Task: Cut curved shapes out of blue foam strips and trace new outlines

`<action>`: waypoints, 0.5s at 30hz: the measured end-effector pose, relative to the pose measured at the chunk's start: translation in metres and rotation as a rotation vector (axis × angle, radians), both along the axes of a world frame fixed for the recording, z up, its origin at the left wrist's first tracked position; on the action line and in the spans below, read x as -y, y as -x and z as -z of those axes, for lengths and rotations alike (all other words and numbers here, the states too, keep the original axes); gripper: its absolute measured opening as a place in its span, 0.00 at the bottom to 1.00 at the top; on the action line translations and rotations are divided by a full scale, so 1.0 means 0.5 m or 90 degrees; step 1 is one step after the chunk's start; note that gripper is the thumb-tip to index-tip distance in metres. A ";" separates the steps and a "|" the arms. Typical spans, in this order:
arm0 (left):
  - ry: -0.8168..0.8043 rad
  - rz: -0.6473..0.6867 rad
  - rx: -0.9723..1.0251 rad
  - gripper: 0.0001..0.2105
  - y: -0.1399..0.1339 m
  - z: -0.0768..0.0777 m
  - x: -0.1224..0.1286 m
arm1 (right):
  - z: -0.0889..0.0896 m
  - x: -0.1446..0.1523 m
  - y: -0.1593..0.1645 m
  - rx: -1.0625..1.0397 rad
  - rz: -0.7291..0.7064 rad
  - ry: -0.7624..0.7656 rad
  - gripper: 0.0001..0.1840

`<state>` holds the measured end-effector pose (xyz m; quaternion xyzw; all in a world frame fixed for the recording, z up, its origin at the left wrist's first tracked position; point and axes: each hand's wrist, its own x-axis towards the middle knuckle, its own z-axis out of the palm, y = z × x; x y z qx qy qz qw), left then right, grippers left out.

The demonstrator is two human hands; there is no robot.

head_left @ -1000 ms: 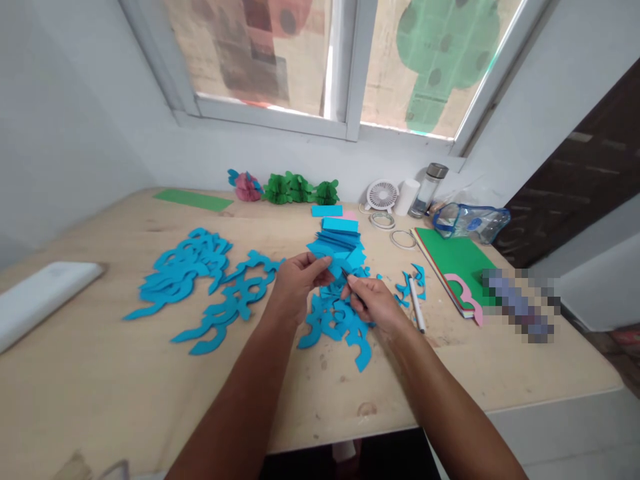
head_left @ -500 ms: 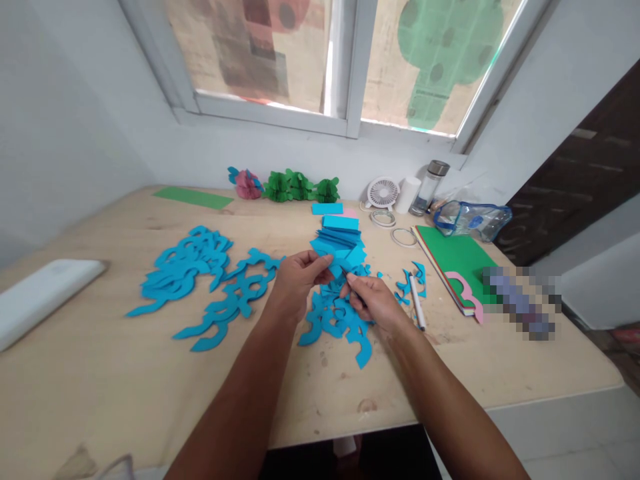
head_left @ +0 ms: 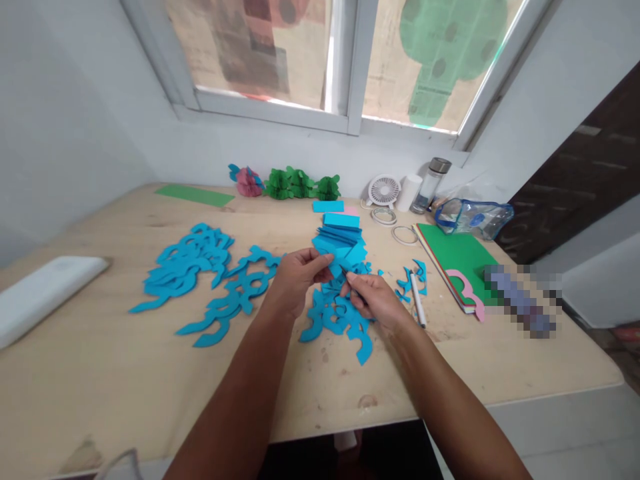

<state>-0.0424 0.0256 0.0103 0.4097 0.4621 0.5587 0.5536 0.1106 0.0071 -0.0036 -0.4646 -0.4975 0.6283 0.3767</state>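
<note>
Between thumb and fingers, my left hand pinches a piece of blue paper. My right hand is closed around small dark scissors; their tips meet the paper's edge and the handles are mostly hidden. Under both hands lies a heap of cut blue paper shapes. Just beyond them is a stack of folded blue paper strips. To the left, wavy blue cutouts form one pile and a smaller group nearer my left arm.
A white marker and blue scraps lie right of my hand. Farther right is a green-topped paper stack with a pink cutout. Along the wall stand paper ornaments, a small fan, a bottle and a clear pouch.
The view has shifted very slightly. Both hands keep their places at the blue paper, with hardly any visible movement.
</note>
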 end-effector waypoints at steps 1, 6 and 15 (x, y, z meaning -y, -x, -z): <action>-0.001 0.006 0.000 0.12 0.001 0.000 0.000 | 0.000 0.000 -0.001 0.001 -0.003 -0.002 0.24; -0.012 0.025 0.002 0.12 0.006 0.008 -0.001 | 0.003 -0.002 -0.006 0.012 -0.014 -0.010 0.24; -0.006 0.058 -0.037 0.13 0.013 0.008 -0.004 | 0.004 -0.003 -0.008 0.014 -0.039 -0.008 0.22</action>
